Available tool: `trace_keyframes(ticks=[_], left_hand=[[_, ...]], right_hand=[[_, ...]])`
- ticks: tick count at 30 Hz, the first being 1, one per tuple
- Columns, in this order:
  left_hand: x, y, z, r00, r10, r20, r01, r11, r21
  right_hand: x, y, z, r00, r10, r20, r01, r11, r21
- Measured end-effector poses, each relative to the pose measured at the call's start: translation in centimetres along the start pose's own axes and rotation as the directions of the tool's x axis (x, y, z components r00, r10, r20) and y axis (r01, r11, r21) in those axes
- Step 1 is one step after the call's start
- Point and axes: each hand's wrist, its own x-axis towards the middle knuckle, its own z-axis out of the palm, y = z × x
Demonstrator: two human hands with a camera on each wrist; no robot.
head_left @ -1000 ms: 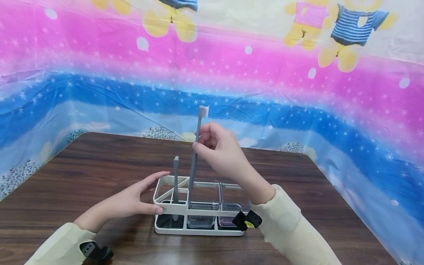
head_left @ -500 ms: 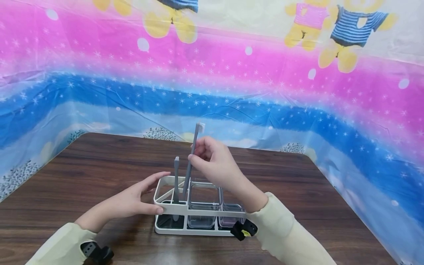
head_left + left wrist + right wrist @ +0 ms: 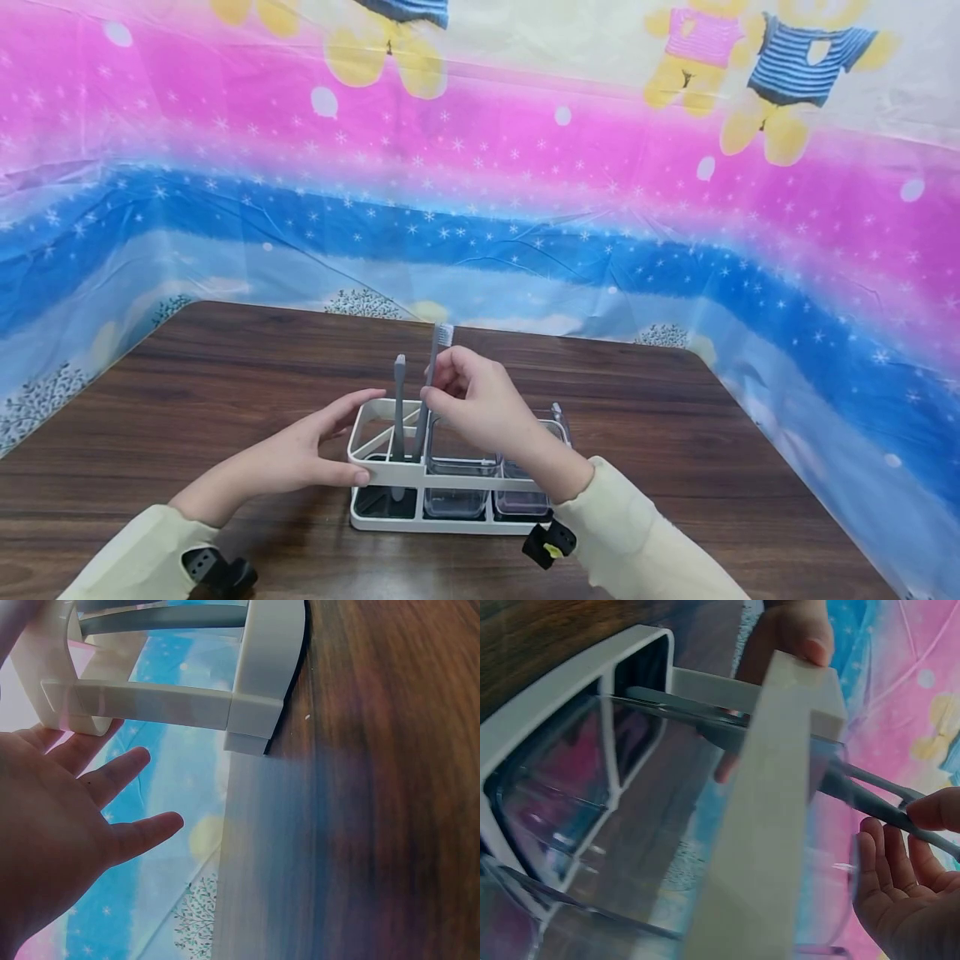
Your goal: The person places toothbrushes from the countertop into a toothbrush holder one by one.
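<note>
In the head view my right hand (image 3: 486,398) pinches a grey toothbrush (image 3: 437,347) between thumb and fingers, bristle head up. Its lower part reaches into the left section of a white toothbrush holder (image 3: 465,482). Another grey toothbrush (image 3: 399,404) stands upright in that section, just left of it. My left hand (image 3: 288,454) holds the holder's left end, thumb on the front rail and a finger at the back. The left wrist view has the other fingers spread beside the rail. Both grey handles cross behind the rail in the right wrist view.
Clear cups fill the holder's middle (image 3: 456,502) and right (image 3: 517,502) sections. A small grey tip (image 3: 557,410) sticks up behind the right cup. The holder stands on a dark wooden table (image 3: 262,367), with a printed curtain (image 3: 525,233) behind it.
My right hand has come down and slightly left, lowering the toothbrush into the holder's left section. The grey tip at the right cup has come into view. My left hand stays put.
</note>
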Motion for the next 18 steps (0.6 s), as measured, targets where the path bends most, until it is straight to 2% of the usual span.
trace_keyframes(ticks=[14, 18], left_hand=[[-0.1, 0.0, 0.0, 1.0, -0.025, 0.009, 0.025, 1.0, -0.008], [-0.1, 0.0, 0.0, 1.0, -0.023, 0.008, 0.023, 1.0, -0.012]], right_hand=[[-0.6, 1.4, 1.1, 0.996, 0.02, 0.087, -0.013, 0.997, -0.078], [-0.7, 1.7, 1.1, 0.995, 0.021, 0.099, -0.014, 0.997, -0.074]])
